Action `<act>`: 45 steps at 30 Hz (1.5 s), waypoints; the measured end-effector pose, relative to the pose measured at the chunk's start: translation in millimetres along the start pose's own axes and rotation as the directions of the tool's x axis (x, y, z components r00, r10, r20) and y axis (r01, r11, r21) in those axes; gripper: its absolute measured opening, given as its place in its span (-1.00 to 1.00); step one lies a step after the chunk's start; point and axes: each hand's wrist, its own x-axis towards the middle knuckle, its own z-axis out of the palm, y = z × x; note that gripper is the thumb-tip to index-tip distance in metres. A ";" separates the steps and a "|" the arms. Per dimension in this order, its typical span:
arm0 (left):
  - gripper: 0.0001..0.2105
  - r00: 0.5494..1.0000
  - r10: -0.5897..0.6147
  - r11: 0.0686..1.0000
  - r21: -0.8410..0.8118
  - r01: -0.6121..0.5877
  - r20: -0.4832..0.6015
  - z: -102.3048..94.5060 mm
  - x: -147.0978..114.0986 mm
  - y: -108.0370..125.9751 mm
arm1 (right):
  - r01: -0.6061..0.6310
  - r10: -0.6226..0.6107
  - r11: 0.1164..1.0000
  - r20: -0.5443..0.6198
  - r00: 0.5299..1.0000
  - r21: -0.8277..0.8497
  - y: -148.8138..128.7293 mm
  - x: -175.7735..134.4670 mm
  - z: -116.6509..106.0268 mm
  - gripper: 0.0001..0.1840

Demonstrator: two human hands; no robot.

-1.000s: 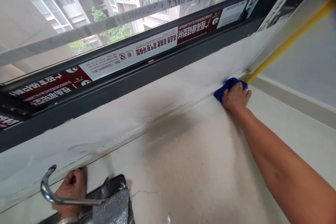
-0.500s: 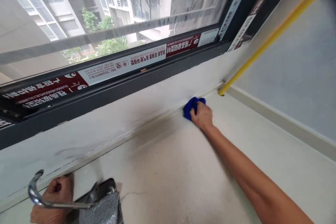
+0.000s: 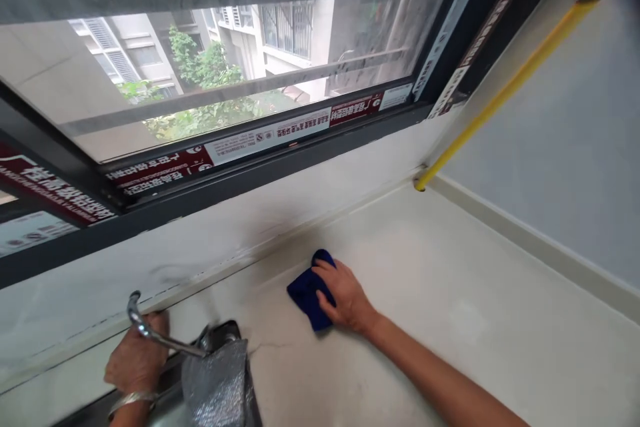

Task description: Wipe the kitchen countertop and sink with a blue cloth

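Observation:
My right hand (image 3: 346,293) presses a dark blue cloth (image 3: 306,293) flat on the pale countertop (image 3: 400,267), fingers bent over its right side. The cloth is partly folded, with a corner pointing left. At the lower left my left hand (image 3: 137,353) rests as a closed fist on the counter close to the wall, a bracelet (image 3: 131,401) on its wrist. No object shows in that fist. A curved chrome faucet (image 3: 165,341) passes in front of it. Silvery wrapping (image 3: 220,380) covers part of the fixture beside the faucet.
A dark window frame (image 3: 270,167) with printed protective strips runs above the low white wall. A yellow pipe (image 3: 500,100) rises from the counter's far right corner. A raised edge (image 3: 530,233) follows the right wall. The sink rim (image 3: 167,373) lies beneath the faucet.
My right hand has drawn the cloth back from the far wall edge, toward me and leftward, and the cloth is spread flatter. The view has shifted left. My left hand stays near the faucet.

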 end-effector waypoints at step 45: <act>-0.56 1.000 0.014 0.990 -0.140 -0.017 -0.022 -5.1 -21.0 7.3 | 0.175 -0.242 0.949 0.250 0.938 0.261 -127.1 -90.8 -33.2 -0.43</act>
